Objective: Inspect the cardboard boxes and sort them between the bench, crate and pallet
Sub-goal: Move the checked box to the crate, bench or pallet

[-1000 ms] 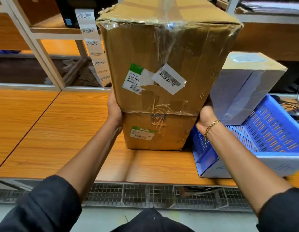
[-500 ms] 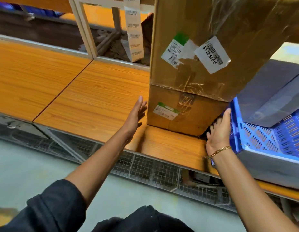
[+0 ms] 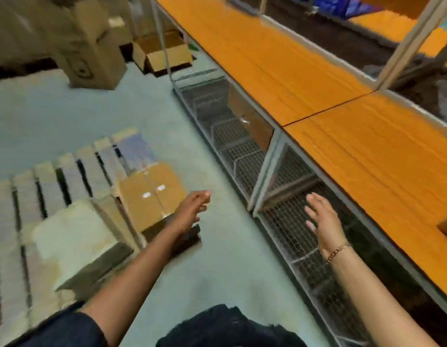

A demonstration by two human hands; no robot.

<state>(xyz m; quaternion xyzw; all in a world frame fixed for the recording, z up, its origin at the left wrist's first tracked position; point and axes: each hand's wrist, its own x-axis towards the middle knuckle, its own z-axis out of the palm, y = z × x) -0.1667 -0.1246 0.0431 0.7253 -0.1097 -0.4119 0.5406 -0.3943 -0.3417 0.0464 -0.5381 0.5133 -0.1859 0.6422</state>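
We see brown box [image 3: 152, 196] on pallet [image 3: 29, 196], at its right edge. Pale box [image 3: 77, 236] just beside it, nearer us. Our left grip [image 3: 192, 209] near brown box, fingers loose, holding nothing. Our right grip [image 3: 322, 221] spread flat, holding nothing, below counter [image 3: 367, 151] front edge. More boxes [image 3: 92, 46] on floor far back. All blurry.

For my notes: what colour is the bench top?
The bench top is orange with a wood grain; the head view shows it.
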